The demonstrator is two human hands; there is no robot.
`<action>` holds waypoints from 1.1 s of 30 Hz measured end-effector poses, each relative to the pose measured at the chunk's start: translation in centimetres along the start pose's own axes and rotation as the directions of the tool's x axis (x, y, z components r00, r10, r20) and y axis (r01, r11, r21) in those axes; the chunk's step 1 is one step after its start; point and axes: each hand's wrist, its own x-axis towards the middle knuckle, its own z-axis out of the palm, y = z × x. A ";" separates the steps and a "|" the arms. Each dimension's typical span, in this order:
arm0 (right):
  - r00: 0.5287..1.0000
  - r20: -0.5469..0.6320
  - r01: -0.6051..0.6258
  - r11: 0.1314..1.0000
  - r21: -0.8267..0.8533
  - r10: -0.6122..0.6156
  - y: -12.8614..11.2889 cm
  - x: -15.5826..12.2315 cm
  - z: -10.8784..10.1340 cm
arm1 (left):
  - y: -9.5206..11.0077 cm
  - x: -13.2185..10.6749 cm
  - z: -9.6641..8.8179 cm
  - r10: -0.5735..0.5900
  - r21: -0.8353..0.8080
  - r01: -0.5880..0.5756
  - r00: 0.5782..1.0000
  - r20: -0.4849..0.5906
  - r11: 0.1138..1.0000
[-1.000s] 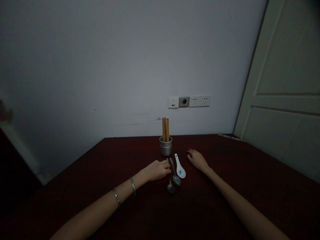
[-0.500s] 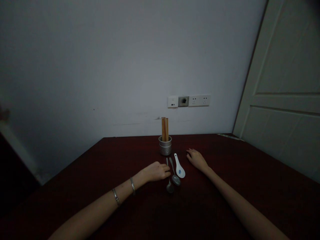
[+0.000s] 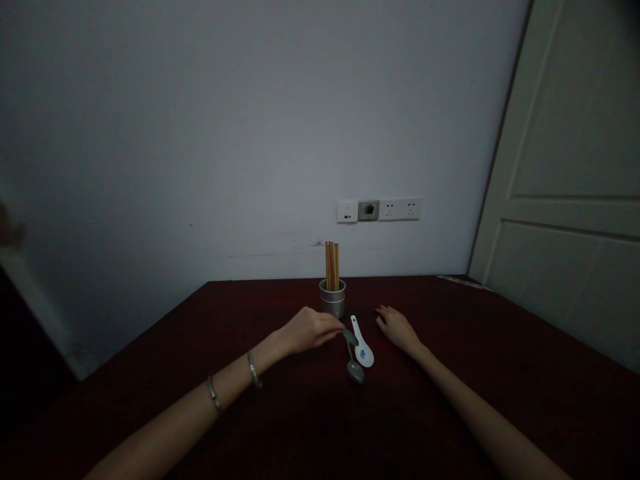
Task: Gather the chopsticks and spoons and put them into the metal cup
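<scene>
My left hand [image 3: 309, 330] is closed on a metal spoon [image 3: 349, 335] and holds it just above the dark red table [image 3: 450, 400], in front of a small metal cup [image 3: 333, 301] with several wooden chopsticks [image 3: 331, 265] standing in it. A second metal spoon [image 3: 355, 370] lies on the table just below the lifted one. Beside it lies a white ceramic spoon [image 3: 363, 350] with a blue mark. My right hand [image 3: 397, 327] rests flat on the table right of the white spoon, fingers stretched out, holding nothing. Two bracelets [image 3: 253, 370] sit on my left forearm.
A pale wall rises behind the table with a row of sockets [image 3: 379, 209]. A white door [image 3: 575, 200] stands at the right. A thin pale strip [image 3: 463, 282] lies at the table's far right corner.
My left hand has closed on one of the two metal spoons and lifted it off the table toward the cup. My right hand has stayed in place.
</scene>
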 end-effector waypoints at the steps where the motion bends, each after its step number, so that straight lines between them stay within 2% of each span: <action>1: 1.000 -0.001 0.003 1.000 -0.006 -0.003 0.0 0.0 0.0 | -0.2 0.4 -0.7 -0.041 -0.051 0.039 0.999 -0.028 0.998; 6: 1.000 -0.012 0.016 0.999 -0.029 -0.017 -0.1 0.1 -0.1 | -1.5 2.9 -4.0 -0.243 -0.266 0.194 0.956 -0.166 0.944; 10: 1.000 -0.017 0.013 1.000 -0.015 -0.013 -0.2 0.1 0.0 | -2.7 5.0 -6.2 -0.428 -0.419 0.301 0.869 -0.250 0.857; 14: 0.999 -0.032 -0.008 0.998 0.058 0.010 0.4 0.1 0.3 | -4.5 6.7 -7.4 -0.562 -0.553 0.341 0.772 -0.297 0.760; 17: 0.995 -0.043 -0.077 0.964 0.254 0.091 1.0 1.1 -0.4 | -6.5 7.6 -7.5 -0.600 -0.596 0.331 0.728 -0.332 0.731; 19: 0.987 -0.069 -0.100 0.896 0.434 0.143 0.8 2.4 -1.7 | -7.9 8.1 -7.2 -0.613 -0.611 0.324 0.710 -0.348 0.722; 21: 0.985 -0.093 -0.059 0.797 0.600 0.143 -0.2 3.9 -3.2 | -9.1 8.6 -6.9 -0.627 -0.607 0.340 0.696 -0.351 0.718; 24: 0.998 -0.043 0.008 0.597 0.802 0.045 -2.9 6.1 -4.8 | -10.4 9.1 -6.4 -0.664 -0.607 0.389 0.673 -0.327 0.693; 26: 1.000 0.014 -0.009 0.527 0.850 -0.004 -4.7 7.1 -5.0 | -11.1 9.4 -6.0 -0.695 -0.620 0.420 0.654 -0.299 0.663; 28: 0.997 0.074 -0.046 0.493 0.869 -0.037 -6.1 7.7 -4.6 | -11.7 9.6 -5.6 -0.719 -0.630 0.446 0.640 -0.273 0.636; 33: 0.984 0.166 -0.124 0.446 0.886 -0.056 -6.9 8.7 -2.6 | -13.2 9.7 -4.4 -0.757 -0.633 0.501 0.614 -0.221 0.591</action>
